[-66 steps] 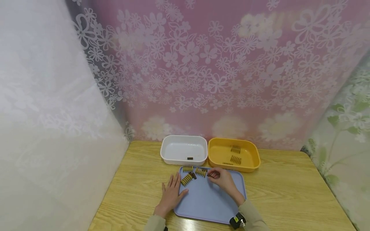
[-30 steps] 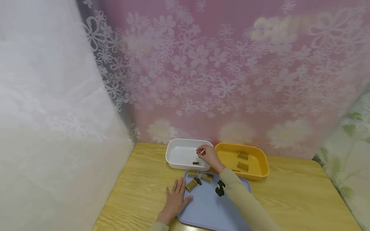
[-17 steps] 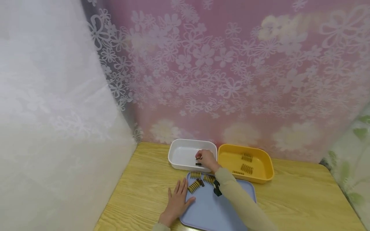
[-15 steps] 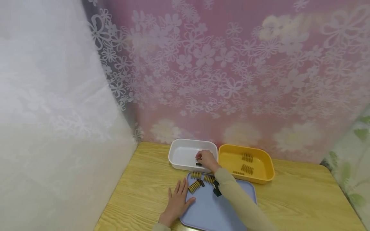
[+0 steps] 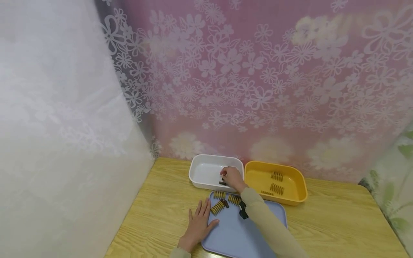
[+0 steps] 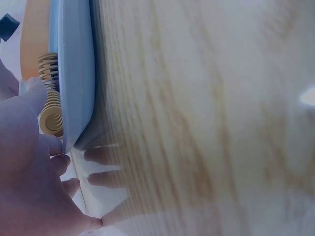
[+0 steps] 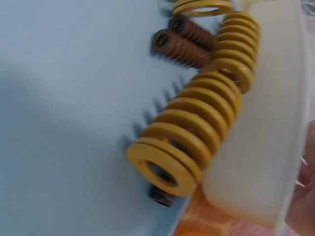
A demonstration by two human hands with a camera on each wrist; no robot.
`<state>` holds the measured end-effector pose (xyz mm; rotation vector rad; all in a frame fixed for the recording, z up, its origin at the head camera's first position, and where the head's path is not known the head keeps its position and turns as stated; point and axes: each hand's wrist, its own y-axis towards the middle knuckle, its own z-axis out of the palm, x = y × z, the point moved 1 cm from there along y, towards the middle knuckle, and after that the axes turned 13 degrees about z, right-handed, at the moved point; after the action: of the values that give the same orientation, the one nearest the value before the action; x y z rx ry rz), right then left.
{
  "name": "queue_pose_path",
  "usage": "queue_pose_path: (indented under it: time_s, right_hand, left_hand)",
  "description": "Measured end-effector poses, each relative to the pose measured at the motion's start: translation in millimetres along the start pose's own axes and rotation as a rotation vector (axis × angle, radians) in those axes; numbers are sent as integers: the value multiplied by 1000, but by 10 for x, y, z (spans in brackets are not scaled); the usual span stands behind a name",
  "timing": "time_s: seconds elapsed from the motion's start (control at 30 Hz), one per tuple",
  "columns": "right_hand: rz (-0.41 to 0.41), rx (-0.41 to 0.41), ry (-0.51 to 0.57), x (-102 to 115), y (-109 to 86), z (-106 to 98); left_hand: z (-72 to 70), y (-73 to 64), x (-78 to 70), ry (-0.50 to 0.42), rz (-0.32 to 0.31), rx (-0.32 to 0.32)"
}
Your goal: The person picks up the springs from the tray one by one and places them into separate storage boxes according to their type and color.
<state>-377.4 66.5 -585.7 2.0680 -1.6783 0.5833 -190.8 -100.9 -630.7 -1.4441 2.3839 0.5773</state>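
My right hand [image 5: 233,176] reaches into the white bin [image 5: 201,184], fingertips just above the small brown springs [image 5: 222,183] on its floor. In the right wrist view the bin wall hides most of the fingers. My left hand [image 5: 197,223] lies with spread fingers along the left edge of the blue tray [image 5: 238,233]; the left wrist view shows the fingertips at its rim. Three thick yellow springs [image 5: 217,207] lie in the tray's far left corner. Two small brown springs [image 7: 179,48] sit among them, and the end of another brown spring [image 7: 161,196] shows under a yellow one.
An orange-yellow bin [image 5: 298,195] right of the white one holds three yellow springs [image 5: 276,189]. Both bins stand behind the tray on the wooden table [image 5: 335,218], against a pink flowered curtain [image 5: 245,89]. A white sheet [image 5: 64,125] hangs at the left.
My right hand has carried a small brown spring from the tray into the white bin and let it go beside the one there. The left hand has stayed at the tray.
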Motion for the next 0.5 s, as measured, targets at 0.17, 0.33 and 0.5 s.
queue_pose_path:
  time_s: [0.17, 0.33, 0.5]
  right_hand:
    - [26, -90, 153, 5, -54, -102]
    - [6, -173, 272, 29, -221, -245]
    - [-7, -220, 352, 24, -454, -361]
  left_hand:
    - [4, 2, -14, 9, 15, -22]
    - [20, 22, -19, 3, 12, -22]
    - [18, 19, -39, -4, 7, -31]
